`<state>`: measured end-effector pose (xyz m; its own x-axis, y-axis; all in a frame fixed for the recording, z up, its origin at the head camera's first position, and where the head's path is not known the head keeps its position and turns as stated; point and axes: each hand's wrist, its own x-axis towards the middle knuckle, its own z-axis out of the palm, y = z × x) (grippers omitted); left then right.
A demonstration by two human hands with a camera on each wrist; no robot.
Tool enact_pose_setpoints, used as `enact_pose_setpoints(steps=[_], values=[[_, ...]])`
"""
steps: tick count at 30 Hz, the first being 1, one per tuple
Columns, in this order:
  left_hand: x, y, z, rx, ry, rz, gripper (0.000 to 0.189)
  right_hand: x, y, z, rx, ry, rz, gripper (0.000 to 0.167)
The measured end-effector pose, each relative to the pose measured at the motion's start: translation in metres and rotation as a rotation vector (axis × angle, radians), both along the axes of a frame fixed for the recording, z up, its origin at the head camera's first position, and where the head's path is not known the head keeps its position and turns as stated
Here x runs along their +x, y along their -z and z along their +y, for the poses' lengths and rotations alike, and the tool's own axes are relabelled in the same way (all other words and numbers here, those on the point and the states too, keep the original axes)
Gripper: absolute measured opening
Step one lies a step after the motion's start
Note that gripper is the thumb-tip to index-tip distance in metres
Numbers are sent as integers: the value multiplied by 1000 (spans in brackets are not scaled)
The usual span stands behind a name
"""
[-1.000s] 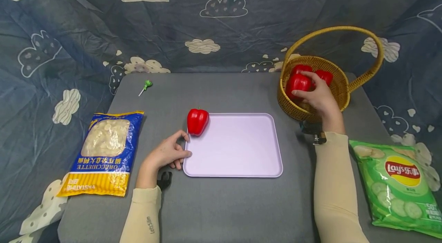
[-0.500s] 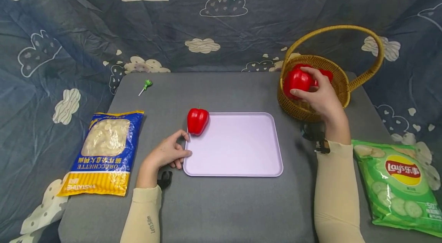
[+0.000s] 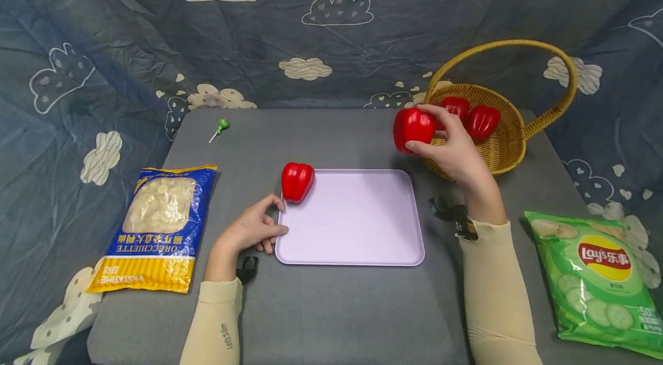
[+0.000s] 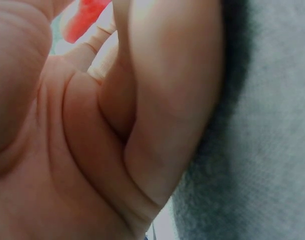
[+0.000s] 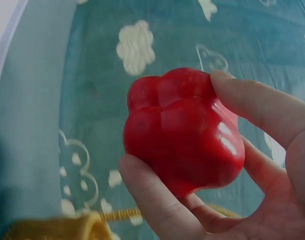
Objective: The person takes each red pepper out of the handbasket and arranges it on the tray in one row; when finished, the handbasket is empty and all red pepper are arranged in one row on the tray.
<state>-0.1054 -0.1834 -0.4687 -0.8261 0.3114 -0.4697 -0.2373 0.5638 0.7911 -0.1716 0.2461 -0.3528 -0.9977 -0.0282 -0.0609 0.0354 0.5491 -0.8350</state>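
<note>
In the head view, my right hand [image 3: 450, 143] holds a red bell pepper [image 3: 412, 128] in the air, at the left side of the wicker basket [image 3: 510, 152]. Thumb and fingers grip this pepper [image 5: 185, 130] from opposite sides in the right wrist view. Two more red bell peppers [image 3: 483, 122] lie inside the basket. Another bell pepper [image 3: 297, 182] rests on the upper left corner of the lilac tray [image 3: 357, 221]. My left hand [image 3: 251, 227] holds the tray's left edge with thumb and index finger, its other fingers curled. The left wrist view shows mostly palm and fingers [image 4: 162, 100].
A blue and yellow pasta bag [image 3: 155, 229] lies on the left of the grey table [image 3: 331, 313]. Behind it is a green lollipop [image 3: 223, 124]. At the right lies a green bag of chips [image 3: 595, 284]. The basket's tall handle [image 3: 570, 80] arches over its opening.
My right hand has lifted one bell pepper out of the basket and carried it left, past the rim. The left hand and the tray stay where they were.
</note>
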Motion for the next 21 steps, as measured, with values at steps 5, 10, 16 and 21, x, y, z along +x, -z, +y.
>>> enact_pose_setpoints(steps=[5, 10, 16, 21], values=[[0, 0, -1, -4, 2, 0, 41, 0, 7, -23, -46, -86, 12, 86], [-1, 0, 0, -5, 2, -3, 41, 0, 15, -45, -48, -135, 21, 80], [-1, -1, 0, -8, 2, -9, 42, 1, 27, -69, 0, -165, -16, 75], [0, -1, 0, -2, 4, -3, 41, 1, 41, -89, 4, -203, -31, 75]])
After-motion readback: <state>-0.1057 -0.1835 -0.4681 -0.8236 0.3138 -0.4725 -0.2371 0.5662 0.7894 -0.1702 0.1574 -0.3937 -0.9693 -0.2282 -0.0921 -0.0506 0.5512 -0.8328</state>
